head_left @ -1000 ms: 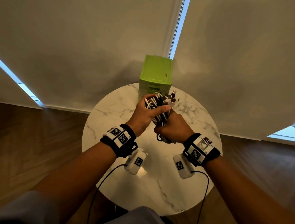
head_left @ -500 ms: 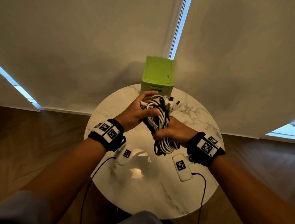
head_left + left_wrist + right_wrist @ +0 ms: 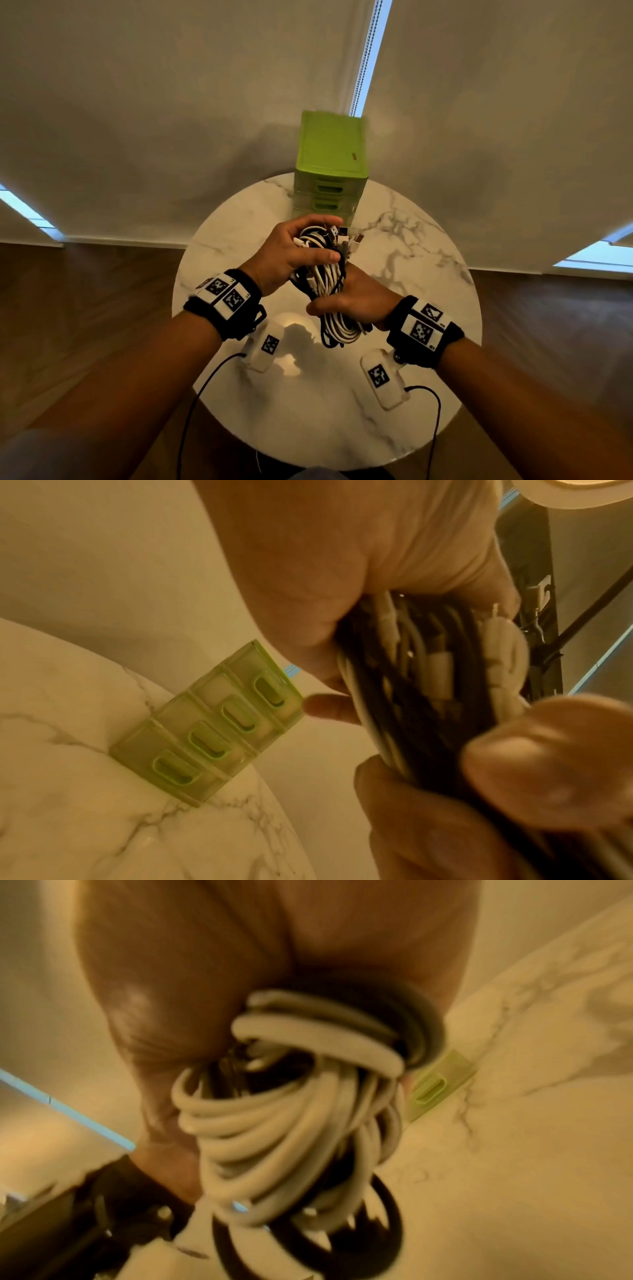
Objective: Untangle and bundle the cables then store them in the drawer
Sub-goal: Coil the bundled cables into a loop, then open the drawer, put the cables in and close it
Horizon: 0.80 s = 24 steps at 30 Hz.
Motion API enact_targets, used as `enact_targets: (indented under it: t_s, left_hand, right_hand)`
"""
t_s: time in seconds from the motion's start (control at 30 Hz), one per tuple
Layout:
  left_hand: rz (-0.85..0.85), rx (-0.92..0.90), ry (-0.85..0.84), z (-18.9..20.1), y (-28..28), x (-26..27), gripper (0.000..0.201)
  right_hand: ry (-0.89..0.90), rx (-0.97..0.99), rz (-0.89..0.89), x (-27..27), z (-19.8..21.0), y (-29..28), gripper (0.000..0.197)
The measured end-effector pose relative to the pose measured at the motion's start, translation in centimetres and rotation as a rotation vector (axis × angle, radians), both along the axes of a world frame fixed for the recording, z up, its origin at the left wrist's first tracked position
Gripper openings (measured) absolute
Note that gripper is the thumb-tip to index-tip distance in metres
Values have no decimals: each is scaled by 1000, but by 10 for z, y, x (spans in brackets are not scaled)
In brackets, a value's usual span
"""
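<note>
Both hands grip one bundle of white and black coiled cables [image 3: 325,277]: left hand [image 3: 291,253] on top, right hand [image 3: 356,298] below, above the round marble desk [image 3: 411,246]; the green plastic drawer unit [image 3: 330,164] stands behind.

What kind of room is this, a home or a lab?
Probably a home or office room, though I can't be sure: a round marble-look table on wood flooring, drawn roller blinds and a small green drawer unit.

cables [image 3: 325,281]: white and black strands mixed, in my grip
drawer unit [image 3: 330,161]: lime green with paler translucent drawer fronts, beyond my grip
table [image 3: 411,260]: white marble with grey veins, under my grip
wristbands [image 3: 226,301]: black with black-and-white square markers
</note>
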State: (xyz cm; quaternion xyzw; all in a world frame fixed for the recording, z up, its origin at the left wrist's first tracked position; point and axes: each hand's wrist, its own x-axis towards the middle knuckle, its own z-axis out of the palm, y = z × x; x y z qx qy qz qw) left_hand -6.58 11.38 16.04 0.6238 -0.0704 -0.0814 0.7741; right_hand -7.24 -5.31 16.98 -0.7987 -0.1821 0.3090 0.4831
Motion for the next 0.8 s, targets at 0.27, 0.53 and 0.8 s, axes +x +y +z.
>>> enact_targets:
  t_s: [0.27, 0.53, 0.8]
  left_hand:
    - [0, 182, -25, -4, -12, 40, 59]
    - [466, 108, 327, -84, -21, 54, 23]
    - [586, 51, 584, -169, -44, 105, 27]
  right_hand:
    - [-130, -63, -146, 44, -26, -22, 67]
    - [38, 84, -330, 99, -68, -69, 48]
    - [128, 109, -345, 139, -136, -87, 53]
